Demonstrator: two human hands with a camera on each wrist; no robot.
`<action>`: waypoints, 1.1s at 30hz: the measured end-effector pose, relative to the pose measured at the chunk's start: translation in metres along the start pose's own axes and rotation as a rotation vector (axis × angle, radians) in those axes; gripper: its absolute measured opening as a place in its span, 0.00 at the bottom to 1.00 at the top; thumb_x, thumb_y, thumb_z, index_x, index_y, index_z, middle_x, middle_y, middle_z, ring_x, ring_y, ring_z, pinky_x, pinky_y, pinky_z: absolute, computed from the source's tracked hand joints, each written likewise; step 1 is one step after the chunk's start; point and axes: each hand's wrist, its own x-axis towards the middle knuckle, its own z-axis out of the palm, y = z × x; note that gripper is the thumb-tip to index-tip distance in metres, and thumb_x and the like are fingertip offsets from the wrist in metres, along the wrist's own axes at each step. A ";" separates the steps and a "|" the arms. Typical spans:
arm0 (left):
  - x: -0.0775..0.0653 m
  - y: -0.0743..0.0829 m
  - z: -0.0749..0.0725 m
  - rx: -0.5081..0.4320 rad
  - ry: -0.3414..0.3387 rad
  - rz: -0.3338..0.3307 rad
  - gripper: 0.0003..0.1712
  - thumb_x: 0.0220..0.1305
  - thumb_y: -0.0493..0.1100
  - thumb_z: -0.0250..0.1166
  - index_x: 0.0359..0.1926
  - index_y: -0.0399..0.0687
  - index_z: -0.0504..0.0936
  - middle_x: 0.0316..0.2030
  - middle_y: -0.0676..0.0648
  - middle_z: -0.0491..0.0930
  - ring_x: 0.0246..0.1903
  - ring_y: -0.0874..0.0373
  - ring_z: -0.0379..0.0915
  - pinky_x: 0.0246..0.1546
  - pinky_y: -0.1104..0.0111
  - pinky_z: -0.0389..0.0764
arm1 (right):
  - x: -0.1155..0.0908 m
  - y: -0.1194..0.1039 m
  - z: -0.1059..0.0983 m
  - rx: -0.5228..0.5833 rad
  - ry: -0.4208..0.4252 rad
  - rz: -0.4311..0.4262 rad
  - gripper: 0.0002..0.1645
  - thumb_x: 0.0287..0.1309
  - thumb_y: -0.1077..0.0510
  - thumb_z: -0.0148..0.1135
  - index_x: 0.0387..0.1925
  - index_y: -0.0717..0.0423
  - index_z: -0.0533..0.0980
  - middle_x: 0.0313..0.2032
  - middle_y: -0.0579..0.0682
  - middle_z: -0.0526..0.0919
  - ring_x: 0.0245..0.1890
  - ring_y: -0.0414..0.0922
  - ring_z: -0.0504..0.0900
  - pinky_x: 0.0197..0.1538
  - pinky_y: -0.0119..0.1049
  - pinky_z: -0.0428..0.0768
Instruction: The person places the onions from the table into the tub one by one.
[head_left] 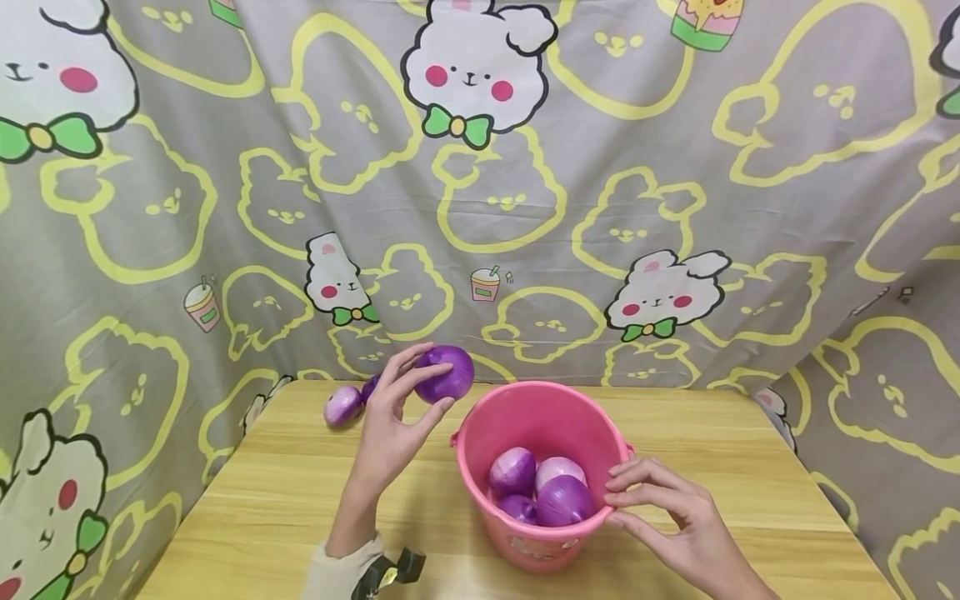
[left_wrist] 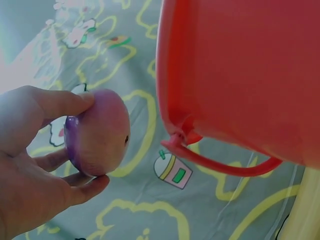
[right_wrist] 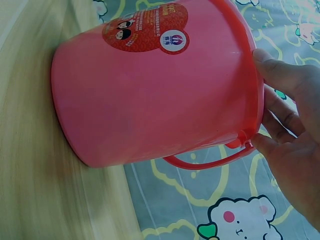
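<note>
My left hand [head_left: 393, 429] holds a purple onion [head_left: 452, 377] between thumb and fingers, up to the left of the pink bucket [head_left: 551, 417] and a little above its rim. From the left wrist view, the same onion [left_wrist: 102, 135] is apart from the bucket wall [left_wrist: 240, 75]. The right hand [head_left: 678, 517] pinches the bucket's right rim. In the right wrist view its thumb [right_wrist: 267, 57] lies against the rim, with the other fingers around the edge. Inside the upright bucket lie several purple and white onions [head_left: 566, 500].
On the table's back left lie a purple and white onion [head_left: 342, 407] and a darker purple one [head_left: 370, 388], partly behind the left hand. The wooden table [head_left: 720, 442] ends at a patterned curtain [head_left: 525, 208]. The bucket's handle [right_wrist: 210, 162] hangs down behind it.
</note>
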 end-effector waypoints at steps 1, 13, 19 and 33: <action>0.000 0.001 0.001 -0.009 -0.005 -0.002 0.22 0.60 0.27 0.72 0.56 0.42 0.85 0.68 0.42 0.69 0.68 0.49 0.66 0.65 0.61 0.75 | 0.000 0.000 0.000 -0.003 0.000 0.003 0.23 0.45 0.76 0.76 0.45 0.59 0.86 0.45 0.55 0.84 0.56 0.46 0.80 0.63 0.30 0.76; -0.001 0.003 0.007 -0.130 -0.052 -0.014 0.23 0.59 0.24 0.71 0.55 0.39 0.84 0.68 0.41 0.68 0.69 0.47 0.64 0.68 0.59 0.71 | -0.002 0.001 0.000 -0.004 0.001 0.013 0.25 0.43 0.78 0.76 0.45 0.59 0.86 0.44 0.55 0.84 0.56 0.46 0.80 0.63 0.29 0.76; -0.001 0.006 0.010 -0.173 -0.081 -0.019 0.23 0.59 0.23 0.71 0.55 0.38 0.84 0.68 0.40 0.69 0.69 0.47 0.64 0.70 0.57 0.68 | 0.000 0.000 0.000 0.010 0.001 0.005 0.24 0.44 0.78 0.76 0.45 0.60 0.86 0.45 0.56 0.84 0.56 0.46 0.80 0.63 0.30 0.76; -0.003 0.010 0.017 -0.233 -0.144 -0.029 0.22 0.60 0.24 0.70 0.56 0.37 0.84 0.68 0.37 0.67 0.69 0.46 0.64 0.69 0.57 0.69 | 0.000 0.000 0.000 -0.001 0.000 0.016 0.24 0.43 0.78 0.76 0.44 0.59 0.86 0.44 0.55 0.84 0.56 0.46 0.80 0.64 0.29 0.76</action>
